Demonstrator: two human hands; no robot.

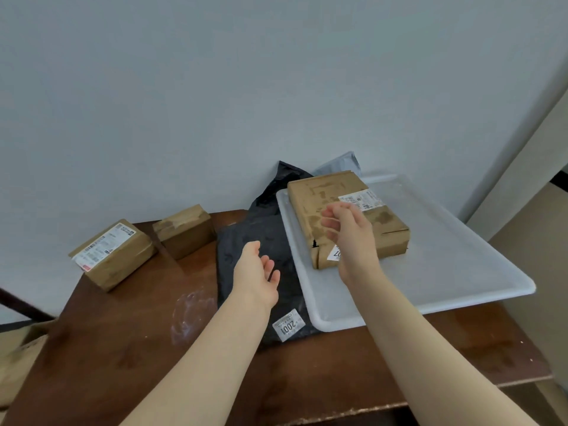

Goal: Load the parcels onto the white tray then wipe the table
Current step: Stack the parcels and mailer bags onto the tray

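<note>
The flat brown parcel (325,210) lies label-up on the left part of the white tray (445,272), turned slightly askew to the tray's rim; I cannot tell which way its long axis runs. The right hand (347,238) hangs just over its near half, fingers loosely curled and grasping nothing.

The black bag parcel (255,238) stretches away from the person, its far end rising against the wall (215,87) and its near end bearing a "2001" label (289,325). Its right edge lies under the tray's left rim. The left hand (256,272) is above the bag's middle, released, palm turned toward the tray.

A grey bag (338,164) pokes up behind the flat parcel. Two small cardboard boxes (113,253) (184,230) sit well to the left on the brown bench (123,364), near the wall. A whitish smear (190,312) marks the bench beside the bag.
</note>
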